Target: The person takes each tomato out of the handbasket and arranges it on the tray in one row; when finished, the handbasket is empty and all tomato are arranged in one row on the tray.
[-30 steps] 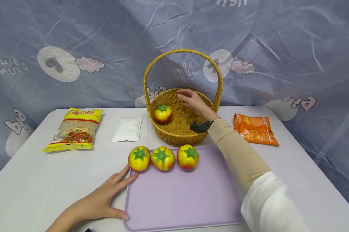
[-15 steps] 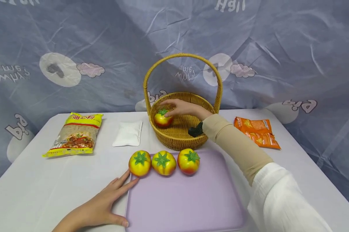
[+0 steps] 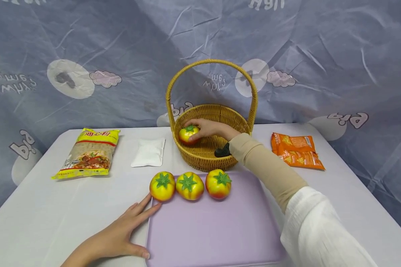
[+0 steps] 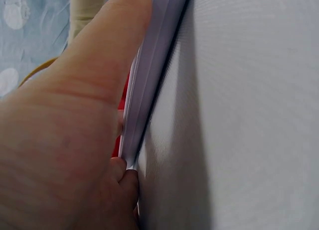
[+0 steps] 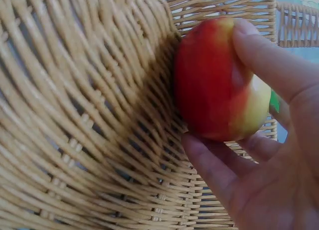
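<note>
My right hand [image 3: 209,128] reaches into a wicker basket [image 3: 207,163] and grips a yellow-and-red tomato [image 3: 185,135] with a green star-shaped top, at the basket's left side. In the right wrist view the thumb lies on one side of the tomato [image 5: 207,85] and fingers on the other, close over the woven bottom. My left hand [image 3: 120,230] rests with spread fingers at the left edge of a lilac tray [image 3: 214,233]. Along the tray's far edge sit three similar tomatoes [image 3: 189,186] in a row. The left wrist view shows the tray's side [image 4: 149,75] against the hand.
A yellow food bag [image 3: 90,154] and a white packet [image 3: 148,152] lie left of the basket. An orange snack packet [image 3: 297,150] lies to its right. The basket's tall handle [image 3: 212,61] arches over the right hand. A grey-blue printed cloth [image 3: 137,48] hangs behind the table.
My right hand has moved left and down inside the basket and taken hold of the tomato there. The left hand stays at the tray's edge.
</note>
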The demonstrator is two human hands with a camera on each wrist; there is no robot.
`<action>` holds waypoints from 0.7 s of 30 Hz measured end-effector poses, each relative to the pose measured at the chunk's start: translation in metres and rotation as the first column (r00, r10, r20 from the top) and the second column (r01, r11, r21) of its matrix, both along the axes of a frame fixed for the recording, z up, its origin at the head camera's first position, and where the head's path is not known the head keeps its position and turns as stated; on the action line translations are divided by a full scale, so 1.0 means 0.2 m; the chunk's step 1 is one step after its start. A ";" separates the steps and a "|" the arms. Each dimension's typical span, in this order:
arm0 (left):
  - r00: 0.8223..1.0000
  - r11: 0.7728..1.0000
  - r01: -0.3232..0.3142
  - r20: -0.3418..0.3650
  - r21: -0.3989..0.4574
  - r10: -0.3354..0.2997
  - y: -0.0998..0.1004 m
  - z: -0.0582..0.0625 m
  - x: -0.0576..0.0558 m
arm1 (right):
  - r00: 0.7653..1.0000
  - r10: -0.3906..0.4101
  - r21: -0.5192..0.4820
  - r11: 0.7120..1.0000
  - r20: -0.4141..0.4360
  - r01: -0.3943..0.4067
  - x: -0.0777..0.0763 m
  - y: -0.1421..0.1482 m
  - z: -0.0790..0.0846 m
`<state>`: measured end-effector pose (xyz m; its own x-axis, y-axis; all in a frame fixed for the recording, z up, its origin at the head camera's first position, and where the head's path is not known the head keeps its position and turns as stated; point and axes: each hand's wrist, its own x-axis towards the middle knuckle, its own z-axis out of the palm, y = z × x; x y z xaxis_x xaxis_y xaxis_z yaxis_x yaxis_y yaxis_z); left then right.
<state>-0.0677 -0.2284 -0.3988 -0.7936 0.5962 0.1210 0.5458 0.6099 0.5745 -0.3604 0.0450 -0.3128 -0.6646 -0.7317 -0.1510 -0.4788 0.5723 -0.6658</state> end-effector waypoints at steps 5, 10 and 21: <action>0.998 1.000 -0.004 0.058 0.006 0.003 0.00 0.00 0.00 | 0.999 0.009 -0.054 0.998 -0.044 -0.011 0.04 0.05 0.10; 1.000 1.000 0.002 0.021 0.008 -0.003 -0.01 0.01 0.00 | 0.987 -0.050 -0.208 0.978 -0.150 0.018 0.24 0.22 0.29; 1.000 1.000 0.006 0.008 0.019 -0.007 -0.01 0.02 0.00 | 0.973 -0.211 -0.325 0.930 -0.091 0.171 0.79 0.74 0.10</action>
